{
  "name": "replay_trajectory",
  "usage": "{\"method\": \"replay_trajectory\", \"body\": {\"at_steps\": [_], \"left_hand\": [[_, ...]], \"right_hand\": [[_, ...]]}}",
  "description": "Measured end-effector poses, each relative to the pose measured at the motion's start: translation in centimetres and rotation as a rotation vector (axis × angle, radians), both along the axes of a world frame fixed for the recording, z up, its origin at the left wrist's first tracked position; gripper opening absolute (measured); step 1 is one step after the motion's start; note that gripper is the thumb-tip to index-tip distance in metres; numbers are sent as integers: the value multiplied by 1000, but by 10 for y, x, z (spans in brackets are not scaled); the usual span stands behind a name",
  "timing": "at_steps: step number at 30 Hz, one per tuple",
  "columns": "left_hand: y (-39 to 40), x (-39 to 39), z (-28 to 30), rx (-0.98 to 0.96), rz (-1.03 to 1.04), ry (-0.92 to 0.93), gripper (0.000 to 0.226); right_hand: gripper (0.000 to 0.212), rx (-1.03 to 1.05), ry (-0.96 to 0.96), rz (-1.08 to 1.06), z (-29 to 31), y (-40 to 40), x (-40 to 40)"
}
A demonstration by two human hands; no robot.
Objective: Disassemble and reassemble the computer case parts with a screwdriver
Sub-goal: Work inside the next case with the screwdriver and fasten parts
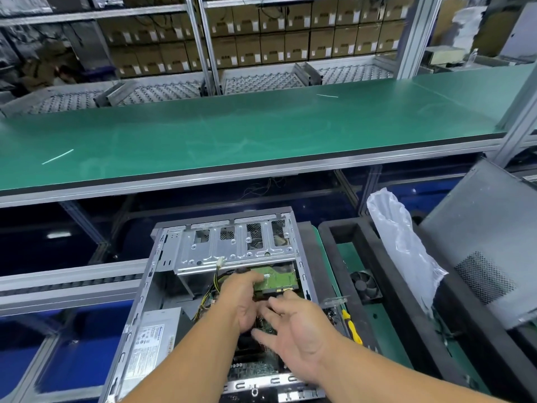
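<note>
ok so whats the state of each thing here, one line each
computer case: lying on its side, side panel off, interior exposed
hard drive: circuit board up, held below the drive cage
left hand: gripping the hard drive
right hand: fingers spread, holding nothing
screwdriver: lying unused right of the case
side panel: detached, propped at right

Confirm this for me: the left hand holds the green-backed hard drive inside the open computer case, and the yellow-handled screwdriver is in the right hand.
One thing is wrong. The right hand holds nothing, its fingers spread; the yellow-handled screwdriver lies beside the computer case. The head view shows it. The left hand does hold the hard drive inside the open case.
</note>
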State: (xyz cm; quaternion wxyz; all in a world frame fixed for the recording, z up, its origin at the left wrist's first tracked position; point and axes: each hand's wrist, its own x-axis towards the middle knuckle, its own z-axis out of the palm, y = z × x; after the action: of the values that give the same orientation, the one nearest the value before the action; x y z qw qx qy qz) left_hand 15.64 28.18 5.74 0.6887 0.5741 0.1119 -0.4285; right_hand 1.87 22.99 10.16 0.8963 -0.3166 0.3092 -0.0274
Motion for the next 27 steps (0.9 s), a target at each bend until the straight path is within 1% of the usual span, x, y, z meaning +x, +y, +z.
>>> {"method": "replay_trajectory", "body": {"at_steps": [2,5,7,8,9,10,13,14,16,18,20,24,27], "left_hand": [[4,-6,1,-4,-40,60,38],[-2,-2,3,-42,0,44,35],[-10,4,4,-24,48,53,32],[-12,6,4,-16,76,65,31],[-13,6,4,-11,95,70,31],[-13,7,4,-1,104,67,31],[-12,7,2,14,149,57,29],[-12,7,2,7,184,58,29],[-13,8,4,-10,236,58,25],[-14,7,7,8,249,52,24],[-15,5,11,27,250,47,25],[-15,-4,17,15,277,25,32],[-14,-3,18,22,282,-4,34]], "right_hand": [[61,-65,-21,52,-1,2,4],[67,-168,-5,63,1,-4,8],[49,-220,-6,88,4,-10,11],[48,-243,4,100,7,-11,11],[56,-269,21,107,6,-12,10],[60,-291,24,112,8,-13,6],[43,-392,-32,157,22,-30,-20],[38,-421,-48,123,25,-40,-32],[29,-438,-27,-51,24,-67,-56],[27,-441,70,-257,10,-93,-79],[28,-469,201,-383,-12,-112,-100],[26,-487,377,-444,-59,-129,-135],[27,-501,475,-412,-82,-123,-154]]}}
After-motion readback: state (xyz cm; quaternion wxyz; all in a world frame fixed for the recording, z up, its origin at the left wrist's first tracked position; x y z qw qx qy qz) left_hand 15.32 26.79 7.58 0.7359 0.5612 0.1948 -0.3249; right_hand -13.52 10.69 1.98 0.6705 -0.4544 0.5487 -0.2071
